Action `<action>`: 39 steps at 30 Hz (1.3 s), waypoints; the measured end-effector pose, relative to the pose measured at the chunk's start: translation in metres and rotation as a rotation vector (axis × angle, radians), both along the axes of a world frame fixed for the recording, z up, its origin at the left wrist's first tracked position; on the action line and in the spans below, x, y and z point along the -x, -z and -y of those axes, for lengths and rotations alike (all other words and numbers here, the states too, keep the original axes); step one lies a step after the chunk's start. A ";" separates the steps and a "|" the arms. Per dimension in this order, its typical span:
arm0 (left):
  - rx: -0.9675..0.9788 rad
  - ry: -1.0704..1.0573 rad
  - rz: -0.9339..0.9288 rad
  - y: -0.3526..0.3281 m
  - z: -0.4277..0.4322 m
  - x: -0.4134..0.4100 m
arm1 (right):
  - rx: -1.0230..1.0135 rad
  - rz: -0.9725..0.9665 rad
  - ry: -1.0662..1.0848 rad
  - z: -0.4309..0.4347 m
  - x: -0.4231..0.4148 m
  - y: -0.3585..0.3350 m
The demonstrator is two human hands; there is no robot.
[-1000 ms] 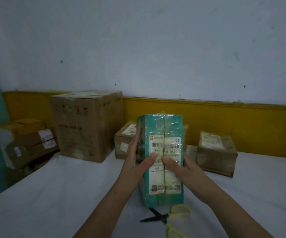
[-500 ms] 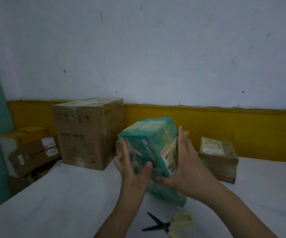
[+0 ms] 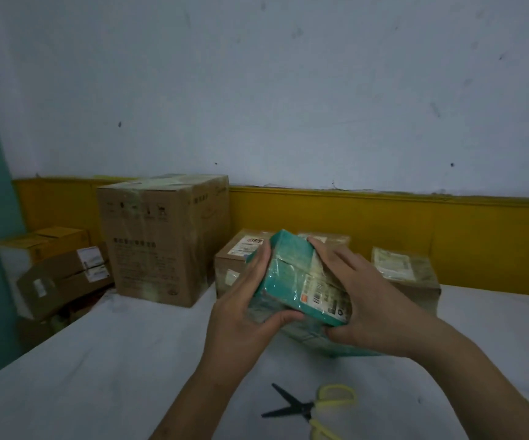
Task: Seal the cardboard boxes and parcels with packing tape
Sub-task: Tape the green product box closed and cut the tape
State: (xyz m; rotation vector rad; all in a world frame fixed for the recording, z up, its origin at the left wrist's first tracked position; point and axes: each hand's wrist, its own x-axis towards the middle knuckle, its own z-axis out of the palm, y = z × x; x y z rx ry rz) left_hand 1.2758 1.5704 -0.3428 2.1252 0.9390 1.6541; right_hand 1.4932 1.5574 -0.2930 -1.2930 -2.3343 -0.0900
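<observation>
A teal box (image 3: 291, 274), wrapped in glossy clear tape with a white shipping label on one face, is tilted over the white table (image 3: 104, 369). My left hand (image 3: 244, 309) grips its left side, thumb under the near edge. My right hand (image 3: 361, 300) holds its right side, fingers spread over the top and the label. The box's lower right corner is close to the table; contact cannot be told. No tape roll is visible.
Black scissors with yellow handles (image 3: 314, 408) lie open on the table near me. A big cardboard carton (image 3: 161, 236) stands at the back left, smaller taped parcels (image 3: 406, 274) behind the box, stacked boxes (image 3: 56, 268) at the far left, off the table's left edge.
The teal box stood upright with its label facing me; both hands have tipped and turned it, so the label now faces up and to the right.
</observation>
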 end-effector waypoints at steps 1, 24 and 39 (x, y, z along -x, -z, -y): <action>0.020 0.005 0.036 0.002 -0.002 0.000 | 0.001 0.004 -0.002 -0.001 0.000 0.000; 0.306 0.004 0.354 -0.002 -0.011 0.058 | 0.165 -0.309 -0.013 -0.017 0.003 0.020; 0.263 -0.658 0.251 0.027 0.109 0.103 | -0.337 -0.391 -0.088 0.005 0.070 0.053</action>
